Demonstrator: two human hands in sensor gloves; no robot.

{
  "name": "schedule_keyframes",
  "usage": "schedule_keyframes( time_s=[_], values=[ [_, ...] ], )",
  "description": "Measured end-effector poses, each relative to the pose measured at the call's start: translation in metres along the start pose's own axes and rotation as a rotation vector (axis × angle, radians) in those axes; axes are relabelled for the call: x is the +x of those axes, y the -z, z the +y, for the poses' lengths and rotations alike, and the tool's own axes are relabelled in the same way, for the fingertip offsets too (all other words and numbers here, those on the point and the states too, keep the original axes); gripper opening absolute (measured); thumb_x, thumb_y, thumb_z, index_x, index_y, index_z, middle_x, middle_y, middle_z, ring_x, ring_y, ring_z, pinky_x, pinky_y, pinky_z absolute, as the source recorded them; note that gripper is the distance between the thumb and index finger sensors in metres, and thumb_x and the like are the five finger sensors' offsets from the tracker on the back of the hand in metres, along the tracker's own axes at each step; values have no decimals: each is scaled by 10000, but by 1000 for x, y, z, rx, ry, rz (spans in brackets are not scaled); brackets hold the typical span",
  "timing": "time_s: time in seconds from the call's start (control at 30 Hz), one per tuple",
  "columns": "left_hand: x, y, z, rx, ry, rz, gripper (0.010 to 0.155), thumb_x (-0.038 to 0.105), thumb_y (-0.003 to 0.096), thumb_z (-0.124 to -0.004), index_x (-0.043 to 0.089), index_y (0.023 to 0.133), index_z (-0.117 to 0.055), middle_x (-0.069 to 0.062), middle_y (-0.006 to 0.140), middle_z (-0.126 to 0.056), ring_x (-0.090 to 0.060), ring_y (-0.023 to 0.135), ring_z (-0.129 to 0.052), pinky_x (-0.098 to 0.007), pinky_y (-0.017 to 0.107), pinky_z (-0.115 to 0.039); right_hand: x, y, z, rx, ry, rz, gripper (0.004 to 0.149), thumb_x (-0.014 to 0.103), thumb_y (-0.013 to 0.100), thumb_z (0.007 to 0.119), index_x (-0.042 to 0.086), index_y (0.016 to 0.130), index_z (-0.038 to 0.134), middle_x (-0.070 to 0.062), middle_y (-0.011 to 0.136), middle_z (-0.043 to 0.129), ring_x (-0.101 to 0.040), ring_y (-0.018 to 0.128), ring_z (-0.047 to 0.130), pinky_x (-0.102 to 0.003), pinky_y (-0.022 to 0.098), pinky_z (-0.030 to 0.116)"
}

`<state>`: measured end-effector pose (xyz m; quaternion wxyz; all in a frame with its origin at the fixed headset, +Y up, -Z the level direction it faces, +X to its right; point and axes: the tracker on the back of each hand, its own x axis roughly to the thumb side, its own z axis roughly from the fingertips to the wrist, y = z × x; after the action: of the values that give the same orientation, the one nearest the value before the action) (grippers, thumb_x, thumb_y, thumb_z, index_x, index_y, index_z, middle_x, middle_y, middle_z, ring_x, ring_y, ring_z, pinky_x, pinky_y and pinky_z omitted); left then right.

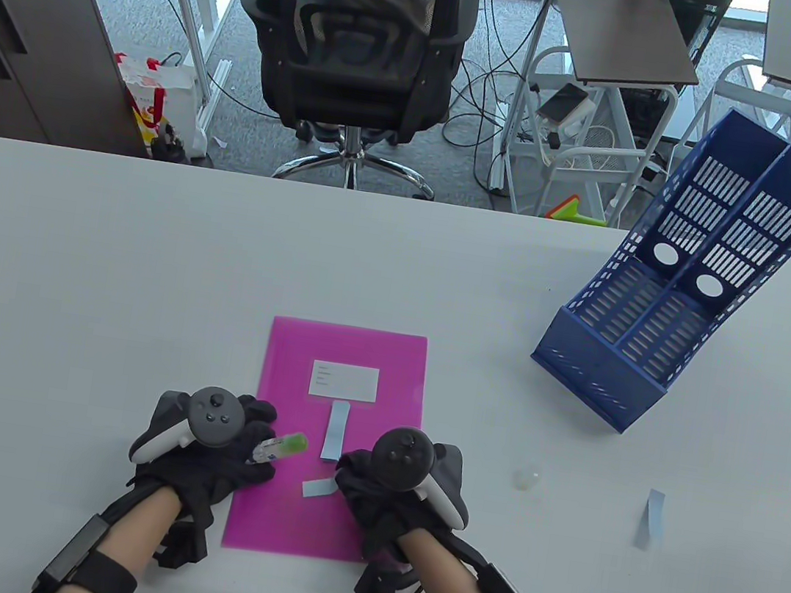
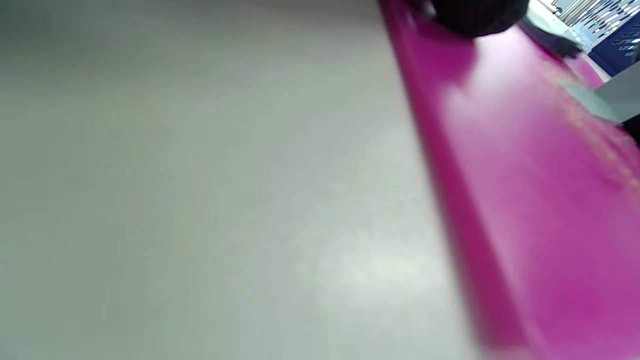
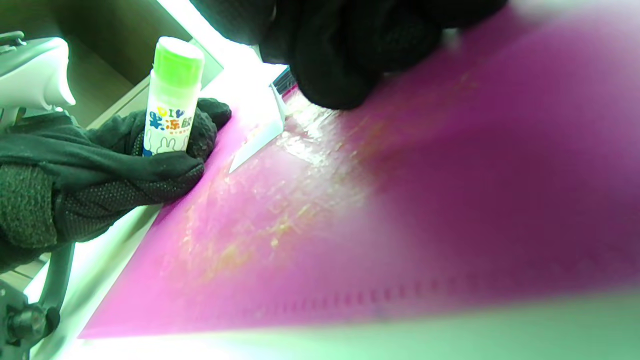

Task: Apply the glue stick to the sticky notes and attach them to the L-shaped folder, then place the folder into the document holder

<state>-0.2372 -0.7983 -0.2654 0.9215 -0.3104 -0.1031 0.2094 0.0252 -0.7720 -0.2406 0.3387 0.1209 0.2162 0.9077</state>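
A magenta folder (image 1: 321, 523) with a white label (image 1: 344, 381) lies flat at the table's near middle. One blue sticky note (image 1: 336, 431) lies upright on it below the label. My left hand (image 1: 252, 452) grips a glue stick (image 1: 282, 446), its green end pointing right over the folder. My right hand (image 1: 345, 475) rests on the folder's right part, fingers curled, pinching the right end of a second blue note (image 1: 316, 488). In the right wrist view this note (image 3: 260, 137) bends up toward my fingertips (image 3: 345, 75), and the glue stick (image 3: 172, 100) stands in the left glove.
A blue two-slot document holder (image 1: 669, 300) stands tilted at the far right. A third blue note (image 1: 652, 519) and a translucent cap (image 1: 526, 477) lie on the white table (image 1: 108, 283) right of the folder. An office chair stands beyond the far edge.
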Motion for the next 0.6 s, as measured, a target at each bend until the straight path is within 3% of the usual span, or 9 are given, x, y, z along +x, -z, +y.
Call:
schedule_keyframes(
  time_s=[0.6],
  values=[
    [1,-1,0,7,11,3,515,447,512,-705,366,944,-437,251,1126,-141,-61,1104,-55,-384,777,11,-10,-4,3,-52,181,7,332,233,601,613,96,892,692,-226,823,848,-431,703,719,-594,606,523]
  ],
)
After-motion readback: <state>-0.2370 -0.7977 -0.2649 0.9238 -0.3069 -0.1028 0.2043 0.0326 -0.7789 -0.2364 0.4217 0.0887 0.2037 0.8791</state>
